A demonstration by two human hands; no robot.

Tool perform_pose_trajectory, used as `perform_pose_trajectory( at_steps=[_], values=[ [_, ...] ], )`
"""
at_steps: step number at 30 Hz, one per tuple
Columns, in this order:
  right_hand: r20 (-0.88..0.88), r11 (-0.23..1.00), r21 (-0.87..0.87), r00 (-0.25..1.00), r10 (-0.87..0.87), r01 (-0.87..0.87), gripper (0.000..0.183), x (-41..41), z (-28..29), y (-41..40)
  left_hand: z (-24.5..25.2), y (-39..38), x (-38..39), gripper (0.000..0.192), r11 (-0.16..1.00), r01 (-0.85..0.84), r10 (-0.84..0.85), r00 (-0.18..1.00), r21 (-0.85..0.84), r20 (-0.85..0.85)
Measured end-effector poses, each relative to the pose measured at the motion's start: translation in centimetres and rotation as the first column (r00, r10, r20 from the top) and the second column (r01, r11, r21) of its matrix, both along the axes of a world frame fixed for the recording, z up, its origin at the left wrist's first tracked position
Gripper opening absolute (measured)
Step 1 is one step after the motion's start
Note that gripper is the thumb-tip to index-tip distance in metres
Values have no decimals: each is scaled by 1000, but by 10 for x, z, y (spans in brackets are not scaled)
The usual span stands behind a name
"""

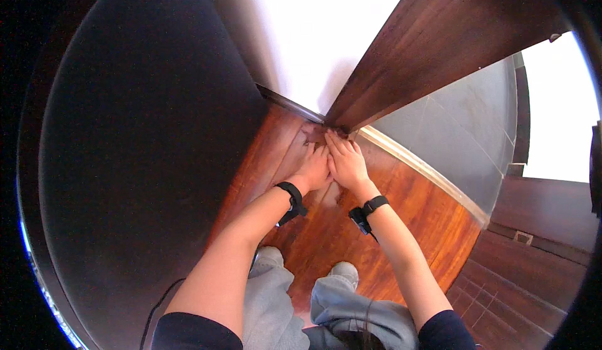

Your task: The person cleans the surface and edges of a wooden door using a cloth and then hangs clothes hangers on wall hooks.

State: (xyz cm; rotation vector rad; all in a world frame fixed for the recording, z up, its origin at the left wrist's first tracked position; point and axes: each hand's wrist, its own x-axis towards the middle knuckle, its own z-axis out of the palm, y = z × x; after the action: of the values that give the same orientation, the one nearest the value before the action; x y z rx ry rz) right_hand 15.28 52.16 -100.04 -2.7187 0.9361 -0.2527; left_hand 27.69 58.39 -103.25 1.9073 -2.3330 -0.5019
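Observation:
My left hand (314,169) and my right hand (345,159) meet side by side, backs upward, low in front of the foot of a dark wooden door frame (404,44). The right fingers reach up to the base of this post and partly overlap the left hand. Below them lies a glossy reddish-brown wooden floor (404,204). A small dark mark (306,141) shows just beyond the left fingertips; what it is stays unclear. My palms are hidden, so anything beneath them is out of sight. Each wrist wears a black strap (376,204) with a small device.
A large dark panel (141,138) rises along the left. Behind the post is a white wall (320,30) with a dark skirting board (291,105). To the right, a pale threshold strip (423,162) borders grey floor tiles (451,110). My shoes (345,272) stand on the wood.

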Motion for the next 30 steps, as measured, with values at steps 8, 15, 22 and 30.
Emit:
perform_pose_trajectory(
  at_steps=[8, 15, 22, 30],
  values=[
    [124, 976, 209, 989, -82, 55, 48, 5, -1, -3, 17, -4, 3, 55, 997, 4, -3, 1000, -74, 8],
    [312, 968, 252, 946, -86, 4, 36, -6, 13, 2, 36, -15, -8, 60, 984, -100, 90, 993, 145, 74],
    [298, 999, 38, 954, 26, -39, 33, -43, 46, 29, 70, -32, -2, 44, 999, -25, 27, 992, -25, 122],
    [300, 988, 19, 942, -152, 153, 34, -82, 67, 33, 18, -42, -3, 15, 991, 0, 29, 976, -134, 216]
  ],
)
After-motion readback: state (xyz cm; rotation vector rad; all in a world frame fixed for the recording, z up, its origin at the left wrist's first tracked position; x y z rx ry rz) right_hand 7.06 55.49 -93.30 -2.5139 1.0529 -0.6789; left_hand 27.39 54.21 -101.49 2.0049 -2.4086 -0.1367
